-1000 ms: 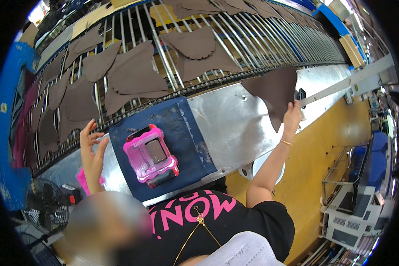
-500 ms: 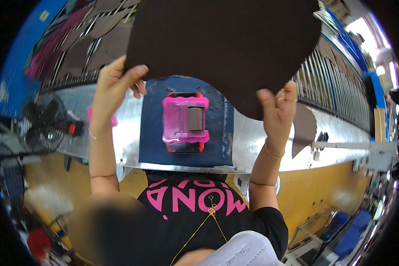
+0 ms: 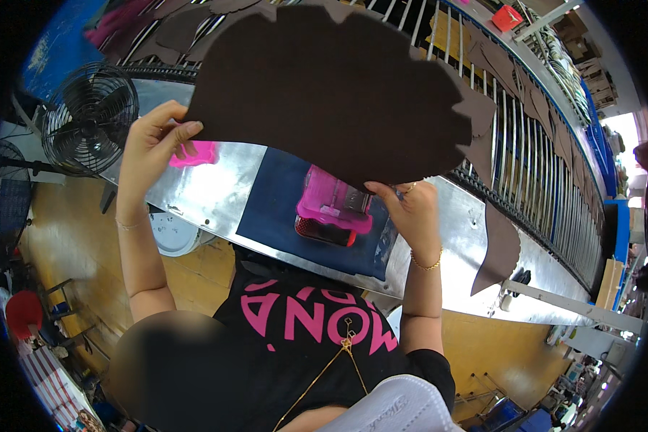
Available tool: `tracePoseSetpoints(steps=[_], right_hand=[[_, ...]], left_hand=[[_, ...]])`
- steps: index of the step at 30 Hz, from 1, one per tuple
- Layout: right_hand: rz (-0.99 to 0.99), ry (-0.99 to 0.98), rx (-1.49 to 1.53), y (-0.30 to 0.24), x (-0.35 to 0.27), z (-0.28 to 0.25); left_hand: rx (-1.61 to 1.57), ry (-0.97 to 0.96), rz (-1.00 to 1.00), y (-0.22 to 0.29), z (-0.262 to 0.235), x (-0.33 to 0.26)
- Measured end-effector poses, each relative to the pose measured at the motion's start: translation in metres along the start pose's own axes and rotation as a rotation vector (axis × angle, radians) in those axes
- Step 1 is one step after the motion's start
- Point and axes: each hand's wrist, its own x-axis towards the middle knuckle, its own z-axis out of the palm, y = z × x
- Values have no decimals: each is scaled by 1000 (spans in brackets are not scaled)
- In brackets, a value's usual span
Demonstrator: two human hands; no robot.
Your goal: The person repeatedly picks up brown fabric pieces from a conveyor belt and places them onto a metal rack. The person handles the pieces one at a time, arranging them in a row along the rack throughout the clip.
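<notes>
A large dark brown sheet (image 3: 331, 93), leather or fabric by its look, hangs raised over the metal table, with notches cut along its far and right edges. My left hand (image 3: 160, 140) pinches its near left corner between thumb and fingers. At the near right edge, my right hand (image 3: 412, 212) grips it with the thumb on top. Below the sheet, a dark blue mat (image 3: 273, 209) lies on the table. A pink tray-like holder (image 3: 324, 201) rests there on a black and red object (image 3: 324, 232); the sheet hides part of both.
Beyond the table runs a rack of metal bars (image 3: 533, 151) with several brown pieces on it. A black fan (image 3: 90, 122) stands at the left. Another brown piece (image 3: 498, 248) lies at the table's right, near a white bar (image 3: 554, 306). A white bucket (image 3: 173, 234) sits below the near edge.
The sheet has come lower and nearer, so its notched far edge now shows. Both hands still hold it. My view has turned, and the table now slants down to the right.
</notes>
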Motion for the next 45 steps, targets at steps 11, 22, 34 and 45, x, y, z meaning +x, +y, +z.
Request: tracePoseSetpoints(steps=[11, 22, 34, 45], right_hand=[[316, 29, -150, 43, -86, -56], [669, 93, -334, 11, -178, -164], [464, 647, -147, 10, -106, -217], [598, 390, 200, 99, 27, -88]], left_hand=[[129, -412, 75, 14, 102, 20], [263, -714, 678, 47, 202, 42], [412, -9, 1481, 206, 237, 184], [764, 208, 1639, 208, 240, 249]])
